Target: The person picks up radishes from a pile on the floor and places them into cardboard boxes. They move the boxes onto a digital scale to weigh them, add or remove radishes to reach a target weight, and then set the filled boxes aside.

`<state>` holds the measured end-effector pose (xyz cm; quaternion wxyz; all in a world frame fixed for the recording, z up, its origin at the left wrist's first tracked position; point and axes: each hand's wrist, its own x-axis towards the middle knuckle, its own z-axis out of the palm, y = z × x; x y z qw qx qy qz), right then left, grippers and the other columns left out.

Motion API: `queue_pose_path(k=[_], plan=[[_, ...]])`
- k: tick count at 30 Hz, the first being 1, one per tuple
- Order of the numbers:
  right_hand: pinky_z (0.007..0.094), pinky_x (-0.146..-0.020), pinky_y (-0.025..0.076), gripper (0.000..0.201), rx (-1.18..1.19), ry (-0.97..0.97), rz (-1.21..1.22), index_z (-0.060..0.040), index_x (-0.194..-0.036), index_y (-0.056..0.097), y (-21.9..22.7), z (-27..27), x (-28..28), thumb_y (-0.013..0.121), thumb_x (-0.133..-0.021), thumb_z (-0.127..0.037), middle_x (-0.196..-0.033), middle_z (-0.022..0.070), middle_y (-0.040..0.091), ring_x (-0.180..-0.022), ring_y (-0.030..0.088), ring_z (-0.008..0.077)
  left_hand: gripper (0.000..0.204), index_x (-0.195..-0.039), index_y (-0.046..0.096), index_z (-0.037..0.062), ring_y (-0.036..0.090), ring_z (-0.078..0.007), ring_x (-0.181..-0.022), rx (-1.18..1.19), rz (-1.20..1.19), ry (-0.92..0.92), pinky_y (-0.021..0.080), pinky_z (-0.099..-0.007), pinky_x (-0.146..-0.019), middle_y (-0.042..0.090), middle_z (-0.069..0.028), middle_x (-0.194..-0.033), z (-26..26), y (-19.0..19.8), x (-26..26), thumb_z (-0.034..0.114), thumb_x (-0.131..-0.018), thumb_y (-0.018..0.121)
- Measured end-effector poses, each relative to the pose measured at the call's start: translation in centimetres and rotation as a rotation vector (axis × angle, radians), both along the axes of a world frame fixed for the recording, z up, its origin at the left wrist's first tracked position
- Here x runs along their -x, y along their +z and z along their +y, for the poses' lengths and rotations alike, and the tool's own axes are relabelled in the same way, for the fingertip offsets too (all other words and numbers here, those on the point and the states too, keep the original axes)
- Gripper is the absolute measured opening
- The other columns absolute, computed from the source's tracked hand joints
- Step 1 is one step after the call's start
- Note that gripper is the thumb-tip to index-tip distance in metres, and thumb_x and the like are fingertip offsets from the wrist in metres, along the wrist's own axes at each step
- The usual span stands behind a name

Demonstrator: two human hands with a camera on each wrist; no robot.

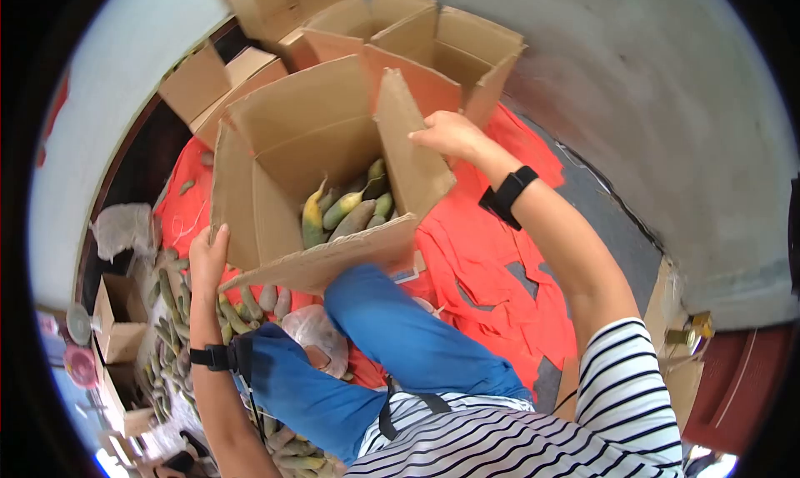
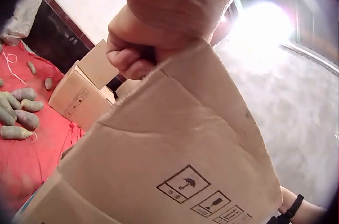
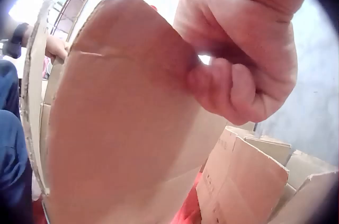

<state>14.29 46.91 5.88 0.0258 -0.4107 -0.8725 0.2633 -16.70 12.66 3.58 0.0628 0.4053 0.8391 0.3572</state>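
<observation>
An open cardboard box (image 1: pixel 308 115), its flaps raised, is tilted toward the person above one knee. Several green radishes (image 1: pixel 354 218), some yellowish, lie at the bottom of it. The left hand (image 1: pixel 208 257) grips the edge of the near left flap, and the left wrist view shows curled fingers (image 2: pixel 124 60) at the cardboard edge beside printed handling marks. On the opposite side, the right hand (image 1: pixel 450 135) pinches the upper edge of the right flap (image 3: pixel 127 75); its fingers are bent over that edge in the right wrist view.
More open cardboard boxes (image 1: pixel 417 57) stand behind, against the grey wall (image 1: pixel 633 103). Red sheeting (image 1: pixel 517 311) covers the floor. Loose radishes (image 1: pixel 171 311) lie in a heap on the left, with a plastic bag (image 1: pixel 317 336) by the person's legs.
</observation>
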Motion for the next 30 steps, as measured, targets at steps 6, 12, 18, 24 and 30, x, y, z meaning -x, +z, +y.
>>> queue_pose_path(k=[6,12,18,24,30], plan=[[0.0398,-0.073,0.051,0.040,0.179,-0.176,0.211,-0.0030,-0.091,0.069,-2.7,0.8,-9.3,0.063,-0.079,-0.041,-0.086,0.0149,0.069,-0.079,0.066,0.0282,0.021,-0.091,0.064,-0.0039,0.046,-0.0052,-0.061,-0.045,-0.143,-0.205,0.037,-0.0262,-0.054,0.053,0.0047,-0.066,5.1,5.3,-8.7,0.014,-0.096,0.054],[0.0321,-0.065,0.048,0.034,0.290,-0.402,0.588,-0.0032,-0.088,0.071,-4.7,-2.6,-27.9,0.066,-0.082,-0.036,-0.077,0.0022,0.067,-0.069,0.060,0.0107,0.020,-0.097,0.065,-0.0027,0.046,-0.0026,-0.062,-0.020,-0.010,-0.492,0.036,-0.0226,-0.053,0.054,0.0049,-0.069,12.1,8.4,-19.2,0.015,-0.095,0.056],[0.0317,-0.057,0.044,0.034,0.025,-0.804,0.312,-0.0003,-0.079,0.068,-4.6,-11.7,-48.0,0.063,-0.085,-0.033,-0.064,0.0041,0.062,-0.061,0.056,0.0097,0.018,-0.094,0.063,-0.0036,0.055,-0.0130,-0.069,-0.236,-0.144,-0.905,0.046,-0.0318,-0.064,0.061,-0.0096,-0.073,18.9,1.8,-35.9,0.014,-0.091,0.060],[0.0399,-0.057,0.048,0.039,-0.162,-1.159,-0.228,0.0003,-0.074,0.066,-5.4,-23.0,-61.1,0.063,-0.086,-0.037,-0.065,0.0149,0.064,-0.060,0.064,0.0274,0.031,-0.080,0.051,-0.0005,0.055,-0.0443,-0.069,-0.027,-0.140,-1.096,0.044,-0.0479,-0.061,0.056,-0.0233,-0.072,19.5,-5.2,-49.4,0.027,-0.093,0.058],[0.0480,-0.067,0.051,0.031,-0.509,-1.289,-0.691,-0.0043,-0.085,0.066,-8.7,-24.6,-66.1,0.058,-0.091,-0.034,-0.083,0.0196,0.067,-0.076,0.065,0.0395,0.032,-0.081,0.050,-0.0005,0.054,-0.0425,-0.069,0.172,0.004,-1.015,0.043,-0.0462,-0.060,0.054,-0.0232,-0.071,16.6,0.3,-42.0,0.028,-0.091,0.061]])
